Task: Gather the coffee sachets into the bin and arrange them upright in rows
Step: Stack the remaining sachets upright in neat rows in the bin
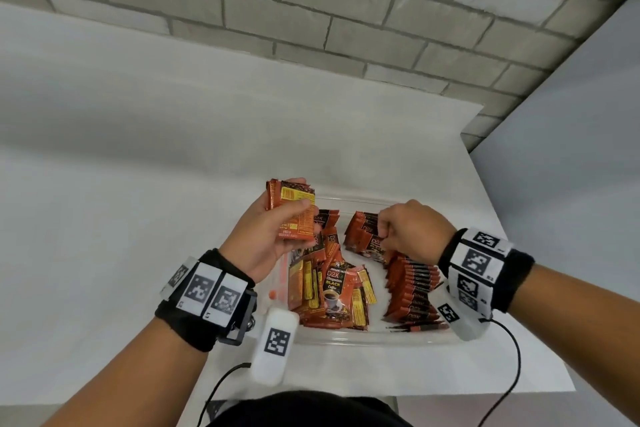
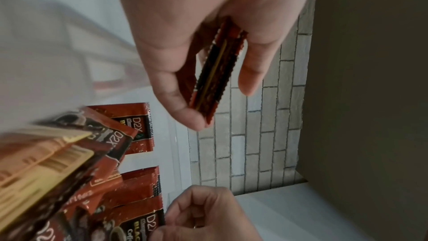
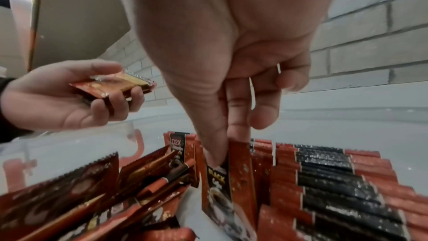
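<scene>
We held a small stack of sachets (image 1: 292, 210) in our left hand (image 1: 273, 236), with the thumb on top and the fingers curled under, up above the left side of the clear bin (image 1: 363, 336). Our right hand (image 1: 408, 230) was down inside the bin, and its thumb and fingers pinched one sachet (image 3: 228, 177) that stood up at the end of a neat row (image 1: 414, 288). A messy pile of sachets (image 1: 329, 291) lay in the left part of the bin. The bin sat on a white table (image 1: 138, 184) near a brick wall (image 1: 311, 10).
</scene>
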Motion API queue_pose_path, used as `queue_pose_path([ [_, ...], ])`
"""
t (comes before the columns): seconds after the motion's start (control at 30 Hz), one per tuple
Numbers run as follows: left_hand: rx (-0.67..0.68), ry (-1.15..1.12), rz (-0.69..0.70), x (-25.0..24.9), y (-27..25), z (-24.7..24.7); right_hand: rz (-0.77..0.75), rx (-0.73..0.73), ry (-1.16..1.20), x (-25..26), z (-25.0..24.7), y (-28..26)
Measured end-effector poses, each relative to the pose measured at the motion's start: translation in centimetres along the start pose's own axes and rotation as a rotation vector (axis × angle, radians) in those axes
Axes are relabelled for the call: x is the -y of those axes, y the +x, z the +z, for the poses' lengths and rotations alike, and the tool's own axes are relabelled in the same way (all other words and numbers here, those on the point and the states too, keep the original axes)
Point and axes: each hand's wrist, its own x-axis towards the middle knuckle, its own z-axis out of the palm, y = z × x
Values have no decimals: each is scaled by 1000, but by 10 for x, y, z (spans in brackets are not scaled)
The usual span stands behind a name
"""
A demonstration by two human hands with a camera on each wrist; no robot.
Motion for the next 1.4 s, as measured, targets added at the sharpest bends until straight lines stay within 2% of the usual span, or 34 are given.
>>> queue_pose_path([
  [0.2, -7, -28, -17, -1, -1, -2, -29, -31, -253, 11, 4, 6],
  [0.4, 2, -27, -20, -1, -1, -3, -50, -18, -354, 12, 9, 12],
  [0.63, 7, -54, -24, -1, 0, -1, -63, -25, -311, 11, 6, 11],
  [0.9, 34, -101, -97, 1, 1, 3, -45, -61, -239, 6, 2, 7],
  [1.0, 73, -72, -113, 1, 0, 7, -64, -105, -54, 8, -6, -1],
  [1.13, 137, 25, -65, 1, -3, 15, -151, -240, 491, 26, -20, -19],
  [1.23, 171, 59, -49, 0, -2, 19, -163, -156, 798, 36, -23, -31],
  [1.3, 193, 105, -46, 0, -2, 22, -186, -166, 857, 36, -22, -33],
  [1.4, 201, 120, -49, 0, -1, 26, -213, -330, 804, 30, -22, -32],
])
